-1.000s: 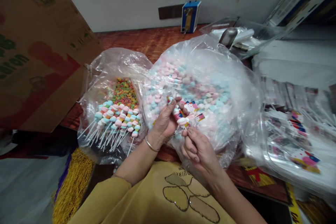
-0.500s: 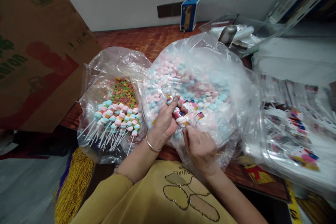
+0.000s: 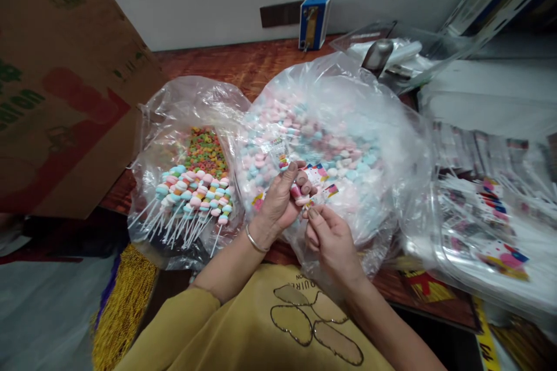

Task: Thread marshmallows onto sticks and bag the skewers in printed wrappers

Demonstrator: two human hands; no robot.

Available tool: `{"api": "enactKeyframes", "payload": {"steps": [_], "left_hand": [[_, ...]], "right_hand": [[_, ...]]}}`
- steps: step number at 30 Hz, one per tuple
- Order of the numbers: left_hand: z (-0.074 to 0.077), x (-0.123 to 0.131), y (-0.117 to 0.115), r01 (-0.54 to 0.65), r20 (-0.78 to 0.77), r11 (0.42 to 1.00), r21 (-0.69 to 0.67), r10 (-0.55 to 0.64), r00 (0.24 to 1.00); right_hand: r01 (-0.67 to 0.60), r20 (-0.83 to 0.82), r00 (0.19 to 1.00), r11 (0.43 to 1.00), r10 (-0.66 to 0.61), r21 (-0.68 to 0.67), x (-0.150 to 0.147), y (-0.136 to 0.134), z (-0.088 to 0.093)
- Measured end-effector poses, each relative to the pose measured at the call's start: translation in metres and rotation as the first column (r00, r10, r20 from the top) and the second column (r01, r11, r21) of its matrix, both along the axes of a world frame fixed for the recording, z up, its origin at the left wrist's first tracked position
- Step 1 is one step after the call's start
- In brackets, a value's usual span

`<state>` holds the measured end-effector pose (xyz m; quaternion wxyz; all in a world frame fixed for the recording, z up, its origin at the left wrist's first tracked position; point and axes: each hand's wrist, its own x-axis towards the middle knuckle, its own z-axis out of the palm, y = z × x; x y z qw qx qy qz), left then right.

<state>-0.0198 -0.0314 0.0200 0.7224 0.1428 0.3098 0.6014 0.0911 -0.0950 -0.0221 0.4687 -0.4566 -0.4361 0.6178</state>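
Note:
My left hand [image 3: 278,200] is closed around a marshmallow skewer [image 3: 298,191] that sits in a small clear printed wrapper [image 3: 319,179]. My right hand [image 3: 331,240] pinches the skewer's lower end just below the left hand, fingers pressed together. Both hands hover over a big clear bag of pink, blue and white marshmallows [image 3: 331,139]. To the left, a second clear bag [image 3: 191,174] holds several finished skewers [image 3: 195,197] with white sticks and a heap of coloured cereal rings [image 3: 206,151].
A brown cardboard box [image 3: 61,87] leans at the left. Stacks of printed clear wrappers [image 3: 483,214] lie at the right. A blue device [image 3: 314,20] stands by the wall at the back, on the wooden table [image 3: 235,64]. More plastic bags [image 3: 400,58] lie behind.
The right hand has shifted a little at the skewer's lower end, and the left hand's fingers have re-gripped higher. The wrapper now covers more of the skewer.

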Motion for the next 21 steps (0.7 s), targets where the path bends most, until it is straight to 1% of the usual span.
{"api": "enactKeyframes", "payload": {"steps": [1, 2, 3, 4, 5, 6, 7, 8, 9, 10, 11, 12, 13, 14, 15, 16, 17, 18, 19, 20, 21], "left_hand": [[0.0, 0.001, 0.0, -0.015, -0.02, 1.0, -0.011, 0.015, 1.0], [0.0, 0.002, -0.001, -0.033, -0.04, 0.999, -0.021, 0.032, 0.999], [0.0, 0.003, -0.001, -0.053, -0.056, 0.998, -0.028, 0.051, 0.997], [0.0, 0.004, -0.002, -0.07, -0.067, 0.997, -0.031, 0.068, 0.995], [0.0, 0.004, -0.002, -0.085, -0.072, 0.996, -0.034, 0.082, 0.994], [0.0, 0.004, -0.002, -0.096, -0.07, 0.995, -0.04, 0.093, 0.993], [0.001, 0.003, -0.002, -0.104, -0.061, 0.993, -0.052, 0.101, 0.993], [0.001, 0.002, -0.002, -0.109, -0.049, 0.992, -0.068, 0.106, 0.993], [0.002, 0.002, -0.002, -0.113, -0.038, 0.99, -0.083, 0.11, 0.993], [0.002, 0.001, -0.001, -0.112, -0.03, 0.989, -0.092, 0.109, 0.994], [0.003, 0.0, -0.001, -0.106, -0.028, 0.99, -0.094, 0.104, 0.994], [0.003, -0.001, -0.001, -0.094, -0.029, 0.992, -0.088, 0.092, 0.995], [0.002, -0.001, -0.001, -0.08, -0.031, 0.994, -0.076, 0.077, 0.997], [0.001, -0.001, -0.001, -0.066, -0.032, 0.996, -0.06, 0.064, 0.997], [0.0, -0.001, -0.002, -0.051, -0.029, 0.998, -0.044, 0.049, 0.998], [-0.001, -0.001, -0.002, -0.037, -0.025, 0.999, -0.026, 0.036, 0.999], [-0.002, 0.0, -0.003, -0.025, -0.02, 1.0, -0.01, 0.025, 0.999], [-0.003, 0.001, -0.005, -0.015, -0.015, 1.0, 0.005, 0.015, 1.0], [-0.004, 0.002, -0.006, -0.005, -0.01, 1.0, 0.017, 0.005, 1.0], [-0.005, 0.003, -0.007, 0.007, -0.006, 1.0, 0.024, -0.007, 1.0], [-0.005, 0.004, -0.009, 0.021, -0.003, 0.999, 0.025, -0.021, 1.0]], "right_hand": [[0.047, 0.154, 0.986, 0.99, -0.068, 0.135, 0.0, 0.001, -0.001], [0.065, 0.319, 0.934, 0.952, -0.164, 0.299, -0.001, 0.002, -0.003], [0.042, 0.458, 0.845, 0.889, -0.276, 0.456, 0.0, 0.003, -0.006], [-0.008, 0.551, 0.739, 0.813, -0.387, 0.582, 0.0, 0.003, -0.009], [-0.07, 0.6, 0.641, 0.742, -0.479, 0.667, 0.001, 0.004, -0.011], [-0.129, 0.621, 0.564, 0.686, -0.544, 0.717, 0.002, 0.004, -0.014], [-0.177, 0.632, 0.512, 0.648, -0.582, 0.741, 0.003, 0.004, -0.016], [-0.213, 0.641, 0.483, 0.63, -0.597, 0.747, 0.004, 0.004, -0.018], [-0.233, 0.651, 0.476, 0.628, -0.592, 0.742, 0.005, 0.004, -0.019], [-0.237, 0.659, 0.492, 0.64, -0.569, 0.731, 0.007, 0.003, -0.019], [-0.224, 0.658, 0.535, 0.662, -0.53, 0.715, 0.008, 0.003, -0.018], [-0.191, 0.646, 0.599, 0.699, -0.473, 0.689, 0.008, 0.002, -0.017], [-0.143, 0.617, 0.679, 0.753, -0.398, 0.643, 0.008, 0.001, -0.015], [-0.089, 0.561, 0.771, 0.82, -0.303, 0.565, 0.008, 0.001, -0.012], [-0.046, 0.469, 0.862, 0.893, -0.191, 0.447, 0.007, 0.0, -0.009], [-0.022, 0.336, 0.938, 0.955, -0.083, 0.296, 0.005, 0.0, -0.005], [-0.024, 0.172, 0.985, 0.991, 0.001, 0.13, 0.004, 0.0, -0.002], [-0.047, 0.0, 0.999, 0.999, 0.047, -0.021, 0.002, 0.0, 0.001], [-0.082, -0.159, 0.986, 0.987, 0.06, -0.138, 0.0, 0.001, 0.004], [-0.117, -0.285, 0.957, 0.969, 0.051, -0.219, -0.002, 0.003, 0.006], [-0.141, -0.375, 0.927, 0.954, 0.032, -0.266, -0.003, 0.004, 0.008]]}}
